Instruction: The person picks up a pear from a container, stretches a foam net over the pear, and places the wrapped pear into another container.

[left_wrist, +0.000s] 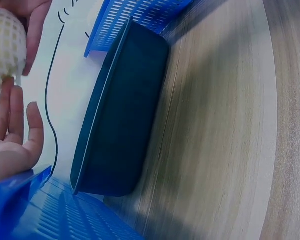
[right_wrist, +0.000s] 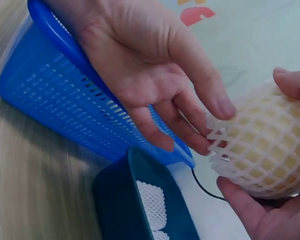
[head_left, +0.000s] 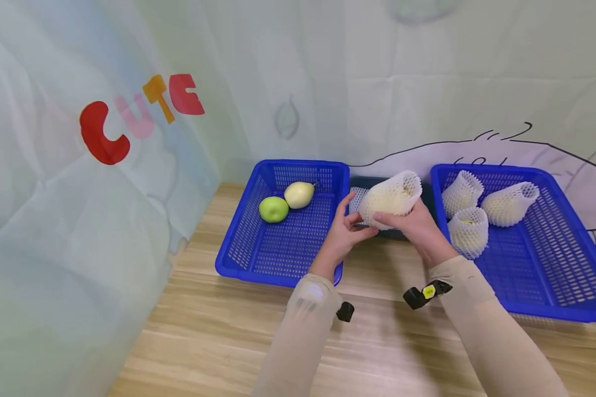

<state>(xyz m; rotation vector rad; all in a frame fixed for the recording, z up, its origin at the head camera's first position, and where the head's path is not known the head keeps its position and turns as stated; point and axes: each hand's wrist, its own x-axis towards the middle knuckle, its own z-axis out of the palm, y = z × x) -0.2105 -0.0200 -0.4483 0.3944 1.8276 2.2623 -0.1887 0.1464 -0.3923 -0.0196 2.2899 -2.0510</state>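
Over the dark green bin (left_wrist: 122, 110), my right hand (head_left: 425, 232) grips a pale yellow pear (right_wrist: 270, 145) in a white foam net sleeve (head_left: 389, 199), its thumb and fingers on opposite sides. My left hand (head_left: 341, 238) is at the sleeve's left end. In the right wrist view, the left thumb (right_wrist: 221, 102) and a fingertip pinch the sleeve's edge, while the other fingers hang loosely bent. The sleeve reaches past the pear at its right, open end. Loose foam nets (right_wrist: 152, 205) lie in the bin below.
A blue basket (head_left: 258, 274) on the left holds a green apple (head_left: 273, 209) and a bare pale pear (head_left: 299, 195). In the right blue basket (head_left: 551, 311) are three netted fruits (head_left: 509, 205). Both flank the bin on a wooden table (head_left: 198, 331), against a printed cloth backdrop (head_left: 328, 71).
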